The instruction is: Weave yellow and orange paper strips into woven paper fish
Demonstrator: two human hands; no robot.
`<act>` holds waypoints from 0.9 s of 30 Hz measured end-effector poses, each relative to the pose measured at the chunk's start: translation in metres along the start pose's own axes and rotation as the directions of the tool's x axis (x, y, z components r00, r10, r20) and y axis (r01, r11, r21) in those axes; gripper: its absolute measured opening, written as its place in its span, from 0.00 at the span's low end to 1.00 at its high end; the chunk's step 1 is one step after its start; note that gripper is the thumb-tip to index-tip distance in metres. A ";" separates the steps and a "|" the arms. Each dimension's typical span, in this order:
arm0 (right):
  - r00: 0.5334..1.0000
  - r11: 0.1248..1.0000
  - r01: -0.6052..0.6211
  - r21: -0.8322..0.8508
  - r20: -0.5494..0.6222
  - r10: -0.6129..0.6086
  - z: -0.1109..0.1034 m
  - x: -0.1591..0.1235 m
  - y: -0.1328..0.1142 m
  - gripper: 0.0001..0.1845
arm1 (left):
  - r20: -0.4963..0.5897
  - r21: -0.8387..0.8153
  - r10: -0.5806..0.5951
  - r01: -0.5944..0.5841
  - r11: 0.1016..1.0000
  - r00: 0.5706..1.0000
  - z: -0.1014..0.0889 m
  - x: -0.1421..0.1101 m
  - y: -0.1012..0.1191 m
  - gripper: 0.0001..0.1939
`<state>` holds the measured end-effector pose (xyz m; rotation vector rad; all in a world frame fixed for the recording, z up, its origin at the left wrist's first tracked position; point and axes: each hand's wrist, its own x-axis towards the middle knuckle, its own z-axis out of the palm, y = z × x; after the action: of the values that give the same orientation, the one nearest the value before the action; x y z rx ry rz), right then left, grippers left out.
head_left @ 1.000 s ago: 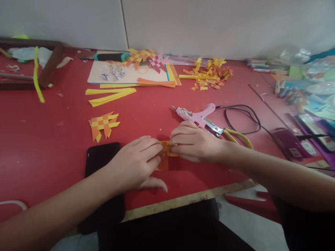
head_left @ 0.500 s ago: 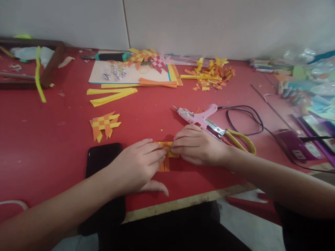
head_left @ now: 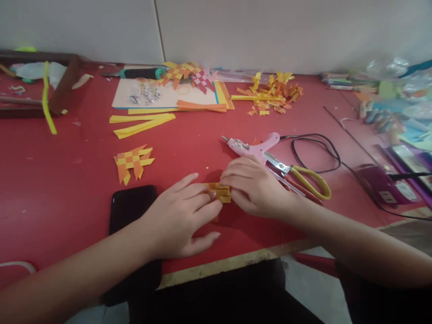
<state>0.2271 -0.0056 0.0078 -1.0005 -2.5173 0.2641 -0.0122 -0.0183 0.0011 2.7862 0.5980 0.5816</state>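
Left hand (head_left: 184, 216): yours, palm down and spread, thumb held apart, fingers resting on the left part of the woven paper piece (head_left: 225, 192). Right hand (head_left: 257, 188): yours, fingers curled, tips at the piece's upper right; whether they pinch it or only press, you cannot tell. Woven paper piece, one, orange and yellow: on the red tabletop (head_left: 189, 153), between your hands, yellow strip ends showing below your right fingertips. Its left part is hidden under your left fingers; a bit of orange shows beneath them.

Black phone-like slab (head_left: 132, 204): under your left forearm, partly covered. Finished paper fish (head_left: 134, 163), one: beyond the slab. Pink glue gun (head_left: 258, 150): just beyond your right hand, partly hidden by it. Scissors (head_left: 308, 179), one handle yellow, one red: beside the gun, partly covered by your right hand and forearm. Yellow strips (head_left: 143, 123): beyond the fish. Paper scraps (head_left: 278, 92), orange and yellow: heaped near the wall. Brown tray (head_left: 65, 85): far left, cut off by the frame. Right-edge clutter: blurred, hard to itemise.
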 end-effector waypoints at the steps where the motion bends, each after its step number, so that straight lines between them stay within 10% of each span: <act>1: 0.997 0.997 -0.077 0.000 0.021 0.077 -0.001 0.005 -0.002 0.12 | -0.007 0.012 0.003 -0.003 1.000 1.000 0.001 0.000 0.001 0.20; 8: 0.910 0.943 -0.330 0.038 0.278 0.307 -0.004 0.024 -0.006 0.02 | -0.033 -0.012 -0.059 0.059 0.998 0.998 0.004 0.001 -0.003 0.19; 16: 0.898 0.857 -0.426 0.290 0.248 0.363 0.003 0.016 -0.001 0.05 | -0.155 -0.273 -0.289 0.241 0.931 0.945 0.001 0.007 -0.011 0.14; 20: 0.899 0.676 -0.423 0.604 0.189 0.394 0.004 0.017 -0.005 0.04 | -0.084 -0.594 -0.614 0.456 0.663 0.784 -0.001 0.009 -0.014 0.17; 27: 0.879 0.446 -0.260 0.856 0.018 0.477 0.020 0.019 -0.011 0.11 | 0.122 -0.804 -0.672 0.470 0.365 0.730 0.003 0.009 -0.022 0.30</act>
<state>0.1993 -0.0011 -0.0003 -1.0271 -1.5343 1.2922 -0.0109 0.0052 -0.0048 1.4905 0.9998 0.7558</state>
